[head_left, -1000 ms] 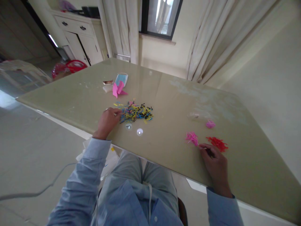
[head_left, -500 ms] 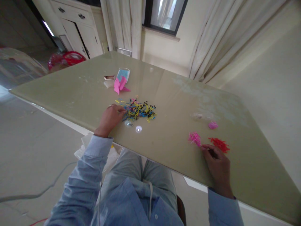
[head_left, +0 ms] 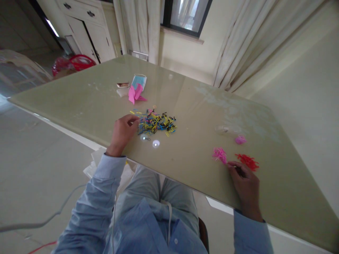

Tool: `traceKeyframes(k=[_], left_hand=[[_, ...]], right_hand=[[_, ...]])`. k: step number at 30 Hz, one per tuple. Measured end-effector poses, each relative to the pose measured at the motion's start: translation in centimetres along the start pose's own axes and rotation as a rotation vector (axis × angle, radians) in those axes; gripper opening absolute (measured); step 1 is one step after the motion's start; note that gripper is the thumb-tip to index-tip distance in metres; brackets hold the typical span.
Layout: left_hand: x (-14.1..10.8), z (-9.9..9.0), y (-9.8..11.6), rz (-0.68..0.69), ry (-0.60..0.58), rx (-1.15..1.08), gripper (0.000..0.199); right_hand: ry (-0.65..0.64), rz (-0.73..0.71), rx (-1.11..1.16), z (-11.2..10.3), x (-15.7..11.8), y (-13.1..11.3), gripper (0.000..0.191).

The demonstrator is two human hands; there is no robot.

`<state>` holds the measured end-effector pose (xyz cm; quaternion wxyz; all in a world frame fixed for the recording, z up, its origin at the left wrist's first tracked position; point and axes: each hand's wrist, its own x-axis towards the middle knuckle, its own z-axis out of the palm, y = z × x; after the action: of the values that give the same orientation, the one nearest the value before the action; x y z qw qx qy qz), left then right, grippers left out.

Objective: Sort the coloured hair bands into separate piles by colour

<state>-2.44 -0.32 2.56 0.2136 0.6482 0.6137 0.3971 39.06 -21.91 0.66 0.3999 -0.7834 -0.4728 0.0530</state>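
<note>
A mixed pile of small rubber bands, mostly yellow, black and blue, lies on the table's left half. At its left edge is my left hand, thumb and fingertips pinched together; what they hold, if anything, is too small to make out. Over on the right, my right hand is closed in a pinch at the lower right edge of a pink pile of bands. Just beyond its knuckles lies a red pile of bands. A smaller pinkish-purple clump sits farther back.
Behind the mixed pile are folded pink paper, a blue face mask, a small wrapper and a whitish packet. Clear plastic lies near the purple clump. The glossy table has its near edge at my lap.
My left hand has drawn back slightly to the left, its fingertips moving from inside the mixed pile's edge to its border. My right hand stays nearly still beside the pink pile.
</note>
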Motion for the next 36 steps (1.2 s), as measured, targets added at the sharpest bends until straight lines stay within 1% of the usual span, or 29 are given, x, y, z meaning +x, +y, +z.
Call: traceKeyframes(k=[4,6,8,11,14,15,16,18,20,22,24,27,32,36], left_hand=[[0.0,0.2,0.1,-0.042,-0.016,-0.137,0.030],[-0.3,0.2,0.6,-0.070,-0.033,-0.229,0.029],[-0.9,0.1,1.6,-0.089,-0.058,-0.322,0.026],[-2.6,-0.2,3.8,-0.084,-0.055,-0.453,0.021],[-5.2,-0.4,6.1,-0.065,0.033,-0.644,0.020],[-6.2,-0.3,6.7,-0.067,0.026,-0.710,0.020],[-7.1,-0.1,7.4,-0.076,-0.004,-0.784,0.020],[-8.8,0.6,8.5,-0.140,-0.127,-0.942,0.022],[-10.0,1.7,9.3,-0.241,-0.252,-1.095,0.026],[-10.8,3.0,10.1,-0.344,-0.331,-1.193,0.030],[-11.3,4.1,10.6,-0.422,-0.371,-1.244,0.032],[-11.7,5.1,11.4,-0.473,-0.411,-1.289,0.032],[-12.1,6.2,12.6,-0.452,-0.449,-1.250,0.031],[-12.1,7.7,13.4,-0.433,-0.485,-1.195,0.032]], right_hand=[[-0.009,-0.004,0.005,0.0,-0.1,0.0,0.032],[-0.002,-0.007,0.003,0.0,-0.1,0.1,0.032],[0.005,-0.008,0.001,0.0,-0.1,0.0,0.031],[0.003,-0.009,0.008,0.0,-0.1,-0.2,0.030],[0.001,-0.012,0.018,0.0,-0.1,-0.3,0.030],[0.003,-0.013,0.020,0.0,-0.1,-0.3,0.030],[0.005,-0.014,0.021,0.1,-0.1,-0.4,0.030],[0.007,-0.022,0.023,0.1,-0.1,-0.4,0.030],[0.010,-0.033,0.024,0.1,-0.1,-0.4,0.029],[0.011,-0.035,0.028,0.1,-0.2,-0.4,0.028],[0.006,-0.032,0.032,0.1,-0.2,-0.4,0.026],[0.000,-0.026,0.040,0.1,-0.3,-0.4,0.025],[0.003,-0.032,0.056,0.1,-0.2,-0.6,0.024],[0.000,-0.048,0.070,0.2,-0.2,-0.8,0.022]])
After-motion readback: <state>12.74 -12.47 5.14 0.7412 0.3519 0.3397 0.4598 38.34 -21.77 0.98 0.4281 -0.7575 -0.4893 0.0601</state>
